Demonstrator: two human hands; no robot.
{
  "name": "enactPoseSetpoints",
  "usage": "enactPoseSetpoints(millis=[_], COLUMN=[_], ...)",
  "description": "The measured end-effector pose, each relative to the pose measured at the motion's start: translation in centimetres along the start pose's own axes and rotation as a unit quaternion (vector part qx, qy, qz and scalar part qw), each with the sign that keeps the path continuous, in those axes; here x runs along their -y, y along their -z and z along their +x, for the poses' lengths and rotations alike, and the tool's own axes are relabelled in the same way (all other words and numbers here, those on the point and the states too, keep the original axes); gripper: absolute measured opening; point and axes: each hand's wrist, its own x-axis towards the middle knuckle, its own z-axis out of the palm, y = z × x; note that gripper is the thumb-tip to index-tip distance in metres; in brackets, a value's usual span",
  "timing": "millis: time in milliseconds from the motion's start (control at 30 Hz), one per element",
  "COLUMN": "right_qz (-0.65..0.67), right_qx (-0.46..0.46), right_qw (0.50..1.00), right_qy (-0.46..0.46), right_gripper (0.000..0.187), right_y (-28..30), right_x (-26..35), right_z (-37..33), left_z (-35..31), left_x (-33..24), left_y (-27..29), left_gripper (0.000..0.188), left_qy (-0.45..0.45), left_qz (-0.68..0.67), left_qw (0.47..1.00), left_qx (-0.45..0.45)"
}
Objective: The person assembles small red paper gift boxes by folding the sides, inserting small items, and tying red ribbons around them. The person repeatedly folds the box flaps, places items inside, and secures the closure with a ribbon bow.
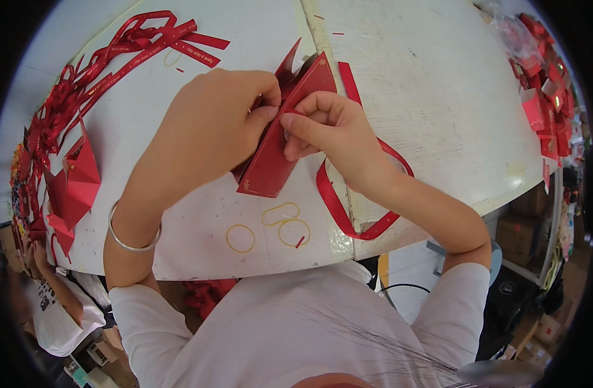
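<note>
A folded red paper gift box (278,158) with gold print along its edges is tilted between my hands above the table. My left hand (222,119) is closed on the box's upper edge, thumb and fingers pinched there, with part of the box behind them. My right hand (325,126) is closed in a pinch against the broad front face. A sliver of red shows at its fingertips; I cannot tell if it is ribbon or box. A loose red ribbon (335,205) runs from beside the box, under my right forearm, and loops on the table.
Rubber bands (241,238) lie on the white table (438,97) near me. A heap of printed red ribbons (109,71) and a red paper box (76,178) lie at left. Several red boxes (548,103) are piled at far right. Another person's arm (60,291) shows at lower left.
</note>
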Motion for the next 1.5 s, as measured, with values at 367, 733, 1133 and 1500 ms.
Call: enactPoseSetpoints(millis=[367, 733, 1133, 1500], right_qz=[-0.105, -0.165, -0.246, -0.193], right_qx=[0.056, 0.055, 0.072, 0.065], right_qw=[0.993, 0.985, 0.966, 0.979], right_qy=[0.001, -0.002, 0.025, 0.01], right_gripper=[0.019, 0.019, 0.02, 0.02], right_y=[1.1, 1.3, 1.3, 1.5], right_x=[3.5, 3.5, 3.4, 2.9], right_z=[1.3, 2.0, 2.8, 2.5], left_z=[-0.3, -0.7, -0.6, -0.7], left_x=[-0.2, 1.1, 1.7, 2.1], left_y=[-0.5, -0.2, -0.2, -0.3], left_gripper=[0.008, 0.024, 0.018, 0.012], left_qy=[-0.005, 0.122, 0.136, 0.089], left_qz=[-0.02, -0.33, -0.354, -0.349], left_qw=[0.998, 0.936, 0.925, 0.932], left_qx=[-0.052, -0.009, 0.03, 0.045])
